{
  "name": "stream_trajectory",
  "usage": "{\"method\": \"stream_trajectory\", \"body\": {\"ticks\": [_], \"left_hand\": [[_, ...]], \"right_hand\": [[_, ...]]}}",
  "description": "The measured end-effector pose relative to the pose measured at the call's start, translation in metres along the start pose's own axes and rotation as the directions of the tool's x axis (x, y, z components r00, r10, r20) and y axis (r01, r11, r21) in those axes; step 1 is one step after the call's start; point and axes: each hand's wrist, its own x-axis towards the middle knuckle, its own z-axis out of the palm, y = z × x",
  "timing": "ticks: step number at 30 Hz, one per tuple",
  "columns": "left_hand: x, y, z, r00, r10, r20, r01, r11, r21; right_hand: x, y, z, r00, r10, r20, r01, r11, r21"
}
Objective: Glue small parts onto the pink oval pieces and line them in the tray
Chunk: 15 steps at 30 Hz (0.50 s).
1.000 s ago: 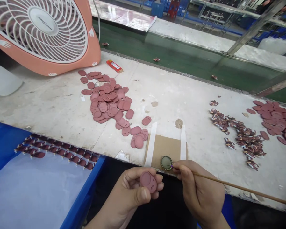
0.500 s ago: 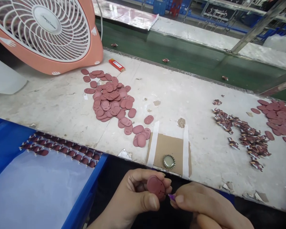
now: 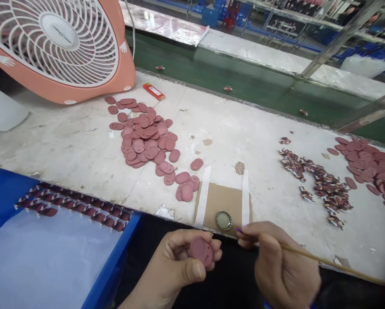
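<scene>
My left hand (image 3: 176,262) is closed round a dark pink oval piece (image 3: 200,250) with small recesses, held in front of the bench edge. My right hand (image 3: 284,268) pinches a thin wooden stick (image 3: 327,261) whose purple tip points left, just beside a metal bottle cap (image 3: 224,220). The cap lies open side up on a cardboard patch (image 3: 221,199) taped to the bench with white strips. A heap of the same pink oval pieces (image 3: 145,137) lies on the bench beyond my left hand.
An orange fan (image 3: 55,47) stands at the back left, an orange lighter (image 3: 154,91) beside it. A blue tray (image 3: 112,274) at the left holds rows of small dark pieces (image 3: 76,206). More small pieces (image 3: 321,184) and pink ovals (image 3: 369,165) lie at the right. A green conveyor (image 3: 244,81) runs behind.
My right hand brought the stick's tip from the cap to the pink piece, then drew it back up to the right, next to the cap. My left hand kept hold of the piece.
</scene>
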Motion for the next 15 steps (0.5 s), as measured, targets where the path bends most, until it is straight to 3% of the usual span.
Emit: {"method": "stream_trajectory", "body": {"ticks": [8,12,15], "left_hand": [[0.004,-0.004,-0.004,1.0,0.02,0.008,-0.02,0.998,0.053],[0.003,-0.003,-0.002,1.0,0.014,-0.003,-0.014,0.999,0.047],[0.002,-0.003,0.0,1.0,0.013,-0.011,-0.013,0.999,0.04]], "right_hand": [[0.002,0.017,0.01,0.999,-0.013,0.041,0.015,0.999,-0.051],[0.0,0.013,0.007,0.999,0.026,0.02,-0.027,0.999,0.031],[-0.001,0.0,0.003,0.995,0.08,-0.062,-0.071,0.988,0.137]]}}
